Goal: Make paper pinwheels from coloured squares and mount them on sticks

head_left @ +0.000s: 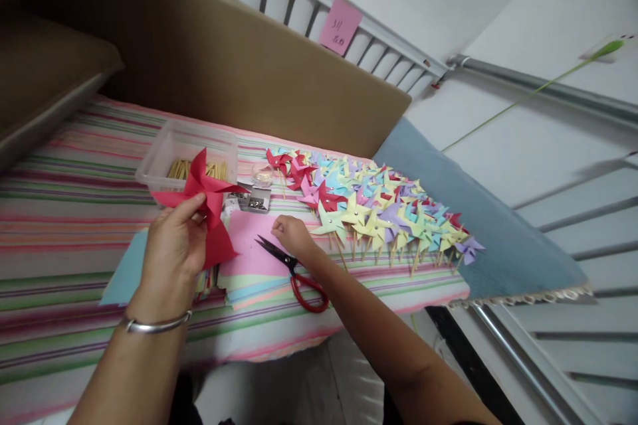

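My left hand [174, 239], with a silver bangle on the wrist, pinches a red paper pinwheel [213, 196] near its centre, its blades folded in and fanned out. No stick shows on it. My right hand [292, 236] is closed above the pink paper [249, 239]; whatever its fingertips may hold is too small to make out. Just below that hand lie black scissors with red handles [290, 262], blades parted, partly on the paper stack. Small grey boxes of metal fasteners [259, 199] sit between my hands, beside a small round clear container [262, 174].
A clear plastic box [154, 163] holds thin wooden sticks [216, 170]. Many finished coloured pinwheels on sticks [379, 212] spread over the right side of the striped cloth [50, 259]. Blue paper [127, 272] lies left; a cardboard panel [279, 66] stands behind.
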Tool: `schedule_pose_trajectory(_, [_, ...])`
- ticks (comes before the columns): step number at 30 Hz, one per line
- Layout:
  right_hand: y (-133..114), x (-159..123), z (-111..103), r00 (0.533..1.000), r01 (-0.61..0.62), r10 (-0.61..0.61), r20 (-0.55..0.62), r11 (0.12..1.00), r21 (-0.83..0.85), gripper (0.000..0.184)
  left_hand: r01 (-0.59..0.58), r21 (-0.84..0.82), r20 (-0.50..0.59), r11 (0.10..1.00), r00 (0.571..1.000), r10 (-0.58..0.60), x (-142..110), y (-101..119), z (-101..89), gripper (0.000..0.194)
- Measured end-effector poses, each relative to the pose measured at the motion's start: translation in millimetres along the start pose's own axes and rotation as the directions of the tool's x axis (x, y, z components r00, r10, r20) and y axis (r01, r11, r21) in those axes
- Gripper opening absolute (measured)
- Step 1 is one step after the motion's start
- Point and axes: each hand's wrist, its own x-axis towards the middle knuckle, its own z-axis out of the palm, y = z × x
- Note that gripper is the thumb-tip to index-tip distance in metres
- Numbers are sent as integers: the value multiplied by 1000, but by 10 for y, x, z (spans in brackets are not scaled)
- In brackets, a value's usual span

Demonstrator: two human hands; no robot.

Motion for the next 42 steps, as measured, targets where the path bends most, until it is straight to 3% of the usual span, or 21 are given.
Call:
schedule_pose_trajectory(5, [35, 3, 44, 1000, 10, -9, -12, 997, 72, 16, -2, 17, 36, 1000, 999, 2, -12, -72, 16, 20])
schedule_pose_trajectory(10, [24, -29, -18, 999, 9, -2, -49, 989, 151, 17, 64, 126, 89, 990, 993, -75, -44, -187, 15, 15])
schedule_pose_trajectory(14, [-114, -275, -379, 989, 5, 34, -145, 965, 260, 16, 110, 221, 96, 969, 986, -133, -101, -284, 38, 18])
schedule_pose_trajectory(16, [-226, -457, -619, 971, 23, 88, -224, 892, 452, 13, 124, 264, 104, 956, 982, -156, -146, -310, 68, 20])
schedule_pose_trajectory(19, [-421, -682, -902, 953, 118, 97, -287, 753, 648, 7, 152, 359, 87, 921, 977, -195, -222, -334, 119, 22])
schedule_pose_trajectory(21, [-541, -748, -984, 936, 210, 28, -350, 755, 621, 6, 163, 394, 69, 904, 976, -206, -263, -359, 141, 23])
schedule_pose_trajectory(24, [-656, -735, -957, 921, 267, -42, -386, 791, 550, 7, 145, 389, 99, 910, 975, -198, -300, -418, 147, 26])
schedule_pose_trajectory(31, [-687, -633, -752, 953, 160, 13, -304, 829, 536, 9, 122, 375, 195, 919, 959, -206, -339, -505, 142, 23])
schedule_pose_trajectory(42, [-645, -576, -732, 954, 120, 61, -293, 820, 560, 8, 180, 379, 208, 908, 939, -272, -365, -469, 150, 28])
